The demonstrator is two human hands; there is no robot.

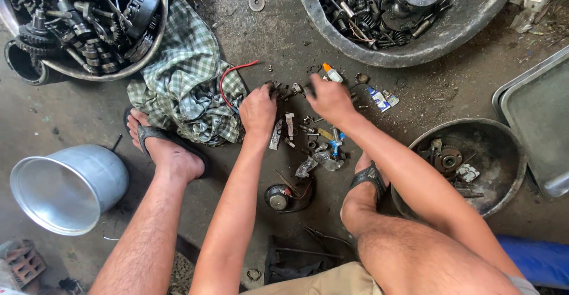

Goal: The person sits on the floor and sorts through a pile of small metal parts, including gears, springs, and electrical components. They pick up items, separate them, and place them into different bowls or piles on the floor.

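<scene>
While both hands, left hand (258,109) and right hand (329,97), pinch small parts, round metal basins at eleven (155,37) and one o'clock (474,16) brim with greasy gears.

Bare-skinned left hand (258,110) and right hand (329,98) among small greasy metal parts (308,132), dull and dark. Rough, oil-stained concrete floor (284,40). Soft, crumpled checked cloth (186,75), woven green and white. Smooth, bright aluminium pot (68,188), satin sheen. Matt, grimy metal basin (501,147). Glossy red wire (228,75).
</scene>
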